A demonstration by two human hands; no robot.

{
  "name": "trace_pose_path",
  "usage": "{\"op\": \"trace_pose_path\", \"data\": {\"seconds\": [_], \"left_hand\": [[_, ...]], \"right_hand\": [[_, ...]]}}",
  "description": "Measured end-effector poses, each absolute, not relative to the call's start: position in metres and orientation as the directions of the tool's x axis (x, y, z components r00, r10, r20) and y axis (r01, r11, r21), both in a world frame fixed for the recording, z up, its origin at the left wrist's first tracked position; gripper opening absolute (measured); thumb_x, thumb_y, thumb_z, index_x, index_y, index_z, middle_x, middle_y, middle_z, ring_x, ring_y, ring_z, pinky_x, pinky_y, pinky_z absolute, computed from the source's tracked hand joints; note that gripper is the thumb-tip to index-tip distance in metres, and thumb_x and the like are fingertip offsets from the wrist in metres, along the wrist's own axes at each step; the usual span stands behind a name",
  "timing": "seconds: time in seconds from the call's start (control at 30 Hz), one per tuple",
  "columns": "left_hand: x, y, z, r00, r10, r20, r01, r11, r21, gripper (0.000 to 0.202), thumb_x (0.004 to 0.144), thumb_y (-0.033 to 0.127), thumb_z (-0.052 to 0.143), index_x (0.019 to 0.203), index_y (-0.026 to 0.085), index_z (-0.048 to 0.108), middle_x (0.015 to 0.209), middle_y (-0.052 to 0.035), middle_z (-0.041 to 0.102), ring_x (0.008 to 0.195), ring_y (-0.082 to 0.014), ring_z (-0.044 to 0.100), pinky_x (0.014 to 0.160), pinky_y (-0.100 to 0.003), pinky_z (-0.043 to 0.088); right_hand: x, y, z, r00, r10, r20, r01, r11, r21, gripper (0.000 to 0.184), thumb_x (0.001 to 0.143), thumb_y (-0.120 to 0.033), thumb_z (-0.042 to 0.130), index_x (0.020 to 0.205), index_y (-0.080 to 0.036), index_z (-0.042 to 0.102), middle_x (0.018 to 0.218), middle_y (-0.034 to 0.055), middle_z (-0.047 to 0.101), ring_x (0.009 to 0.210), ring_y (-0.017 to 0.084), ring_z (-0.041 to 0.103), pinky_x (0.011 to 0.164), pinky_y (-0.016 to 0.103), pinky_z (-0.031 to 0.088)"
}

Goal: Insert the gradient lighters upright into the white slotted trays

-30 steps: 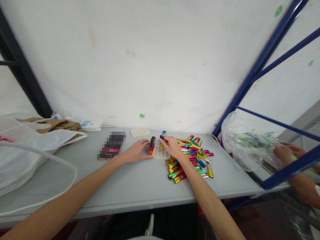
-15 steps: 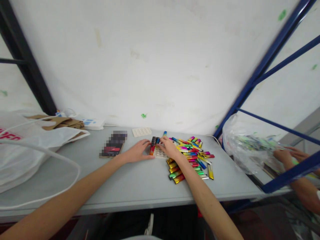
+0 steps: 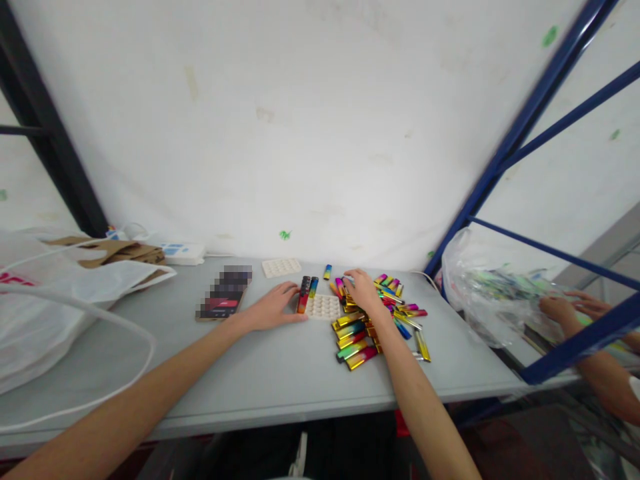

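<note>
Two columns of shiny multicoloured lighters point(image 3: 304, 297) with dark tops stand at the left of a white tray with round pockets point(image 3: 325, 307). My left hand point(image 3: 273, 308) rests at the tray's left edge, thumb and fingers apart beside the lighters, holding nothing visible. Over the far left part of a loose pile of metallic lighters point(image 3: 356, 333) is my right hand point(image 3: 364, 291), fingers bent and spread above them. Its fingertips touch or nearly touch the pile; I see nothing held. One blue and yellow lighter point(image 3: 327, 272) lies alone behind the tray.
A second white tray point(image 3: 281, 267) lies near the wall. A phone point(image 3: 225, 293) is on the left of the grey table point(image 3: 240, 380). White plastic bags point(image 3: 75, 313) and a cable crowd the left end. Past the blue frame point(image 3: 493, 177), another person's hands point(image 3: 565, 310) handle items by a clear bag.
My right hand has moved from the tray rightward to the pile, leaving a blue lighter beside the red one. My left hand has stayed by the tray's left edge.
</note>
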State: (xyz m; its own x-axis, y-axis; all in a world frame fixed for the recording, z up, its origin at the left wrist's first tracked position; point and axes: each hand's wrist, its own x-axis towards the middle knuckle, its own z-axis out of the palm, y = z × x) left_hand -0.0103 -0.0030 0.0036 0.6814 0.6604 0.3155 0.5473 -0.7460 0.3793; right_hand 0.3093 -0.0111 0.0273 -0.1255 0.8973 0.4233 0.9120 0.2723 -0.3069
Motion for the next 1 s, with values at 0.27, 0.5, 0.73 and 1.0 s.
{"op": "trace_pose_path", "data": {"seconds": [0.27, 0.5, 0.73, 1.0], "left_hand": [[-0.011, -0.003, 0.004, 0.683, 0.658, 0.318, 0.538, -0.747, 0.39, 0.081, 0.091, 0.078, 0.066, 0.142, 0.016, 0.06, 0.154, -0.0209, 0.059, 0.144, -0.0391, 0.055, 0.124, -0.049, 0.041], [-0.01, -0.005, 0.006, 0.679, 0.672, 0.296, 0.553, -0.733, 0.396, 0.083, 0.09, 0.078, 0.066, 0.142, 0.014, 0.06, 0.154, -0.022, 0.058, 0.145, -0.039, 0.054, 0.124, -0.048, 0.04], [-0.01, -0.006, 0.008, 0.688, 0.657, 0.307, 0.539, -0.746, 0.391, 0.078, 0.092, 0.077, 0.064, 0.141, 0.017, 0.06, 0.151, -0.0199, 0.06, 0.142, -0.038, 0.056, 0.123, -0.047, 0.042], [-0.01, -0.007, 0.009, 0.694, 0.645, 0.32, 0.523, -0.757, 0.391, 0.078, 0.093, 0.077, 0.063, 0.141, 0.016, 0.06, 0.15, -0.0201, 0.061, 0.141, -0.0372, 0.057, 0.123, -0.047, 0.041]], "right_hand": [[0.343, -0.006, 0.017, 0.024, 0.954, 0.299, 0.96, 0.062, -0.274, 0.024, 0.096, -0.024, 0.072, 0.117, -0.015, 0.079, 0.115, 0.0183, 0.08, 0.107, 0.028, 0.075, 0.098, 0.037, 0.053], [0.338, -0.006, 0.029, -0.004, 0.942, 0.334, 0.934, 0.123, -0.336, 0.018, 0.089, -0.023, 0.078, 0.103, -0.014, 0.083, 0.099, 0.0159, 0.082, 0.095, 0.027, 0.076, 0.093, 0.036, 0.055], [0.312, -0.019, 0.046, 0.052, 0.864, 0.501, 0.711, 0.32, -0.627, 0.033, 0.104, -0.051, 0.054, 0.1, -0.021, 0.068, 0.091, 0.0081, 0.081, 0.088, 0.024, 0.077, 0.088, 0.037, 0.057], [0.282, -0.031, 0.044, -0.067, 0.959, 0.276, 0.424, 0.278, -0.862, 0.053, 0.106, -0.074, 0.03, 0.11, -0.026, 0.054, 0.053, -0.0082, 0.054, 0.041, 0.017, 0.054, 0.046, 0.026, 0.043]]}}
